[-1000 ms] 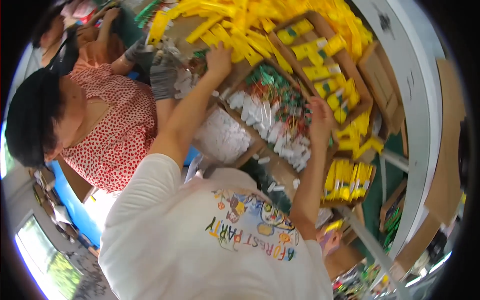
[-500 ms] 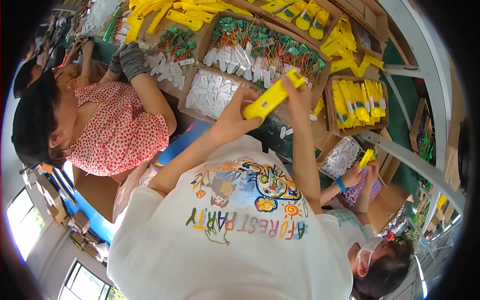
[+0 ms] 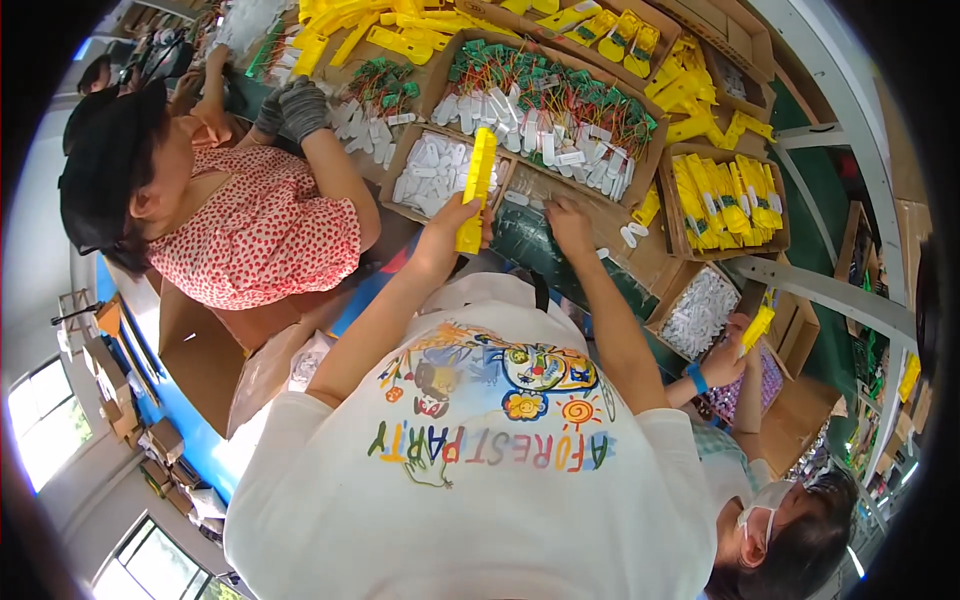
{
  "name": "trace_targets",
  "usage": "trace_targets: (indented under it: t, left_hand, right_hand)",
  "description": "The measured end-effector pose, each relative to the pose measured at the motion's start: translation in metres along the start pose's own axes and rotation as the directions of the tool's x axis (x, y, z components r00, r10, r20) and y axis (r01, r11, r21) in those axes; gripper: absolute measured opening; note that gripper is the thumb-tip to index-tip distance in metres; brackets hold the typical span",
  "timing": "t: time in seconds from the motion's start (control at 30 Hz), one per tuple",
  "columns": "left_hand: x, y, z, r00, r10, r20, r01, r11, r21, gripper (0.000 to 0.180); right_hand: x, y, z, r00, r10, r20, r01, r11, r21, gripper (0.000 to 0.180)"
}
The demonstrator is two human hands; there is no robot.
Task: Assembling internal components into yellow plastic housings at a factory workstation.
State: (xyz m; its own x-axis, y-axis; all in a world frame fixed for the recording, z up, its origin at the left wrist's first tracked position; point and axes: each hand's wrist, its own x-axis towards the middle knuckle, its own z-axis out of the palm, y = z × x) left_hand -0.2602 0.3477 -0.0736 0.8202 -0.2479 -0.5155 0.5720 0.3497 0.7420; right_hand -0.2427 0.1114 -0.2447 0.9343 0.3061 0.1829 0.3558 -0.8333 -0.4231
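Note:
A long yellow plastic casing (image 3: 477, 180) stands nearly upright in the picture, its ribbed inner side partly showing. My left hand (image 3: 450, 238) is closed round its lower end, beside a compartment of small white plastic pieces (image 3: 428, 180). My right hand (image 3: 572, 230) is down at the bench, away from the casing, with fingers bent together. Its fingertips are close to a loose white piece (image 3: 537, 204); whether they hold something is hidden. Two more white pieces (image 3: 630, 234) lie to the right of this hand.
Beyond my hands is a cardboard box (image 3: 648, 165) of green circuit boards with wires and white parts. A box of yellow casings (image 3: 728, 205) stands right, beside a metal frame bar (image 3: 820, 287). Co-workers sit left, in grey gloves (image 3: 303, 108), and right, holding a yellow casing (image 3: 757, 330).
My right hand has let go of the casing and moved down to the bench. The casing, now in my left hand alone, has swung from slanted to nearly upright and shifted left.

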Motion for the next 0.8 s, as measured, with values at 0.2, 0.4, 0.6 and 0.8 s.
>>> trace_targets:
  t: [0.2,0.4,0.6,0.8]
  left_hand:
    - [0.014,-0.01,0.013,0.997,0.057,0.046,-0.06,0.995,0.078,0.033]
    - [0.016,-0.008,0.034,0.99,0.129,0.062,-0.142,0.941,0.307,0.044]
    - [0.023,-0.007,0.037,0.983,0.176,0.045,-0.181,0.947,0.264,0.042]
    - [0.031,-0.003,0.029,0.997,0.036,0.072,-0.053,0.969,0.24,0.05]
  right_hand:
    - [0.041,-0.099,-0.092,0.796,0.538,0.276,-0.443,0.209,0.872,0.019]
    - [0.042,-0.138,-0.13,0.872,0.418,0.255,-0.396,0.296,0.869,0.014]
    - [0.039,-0.144,-0.118,0.874,0.475,0.1,-0.277,0.317,0.907,0.014]
    - [0.053,-0.141,-0.12,0.879,0.447,0.165,-0.303,0.257,0.918,0.017]
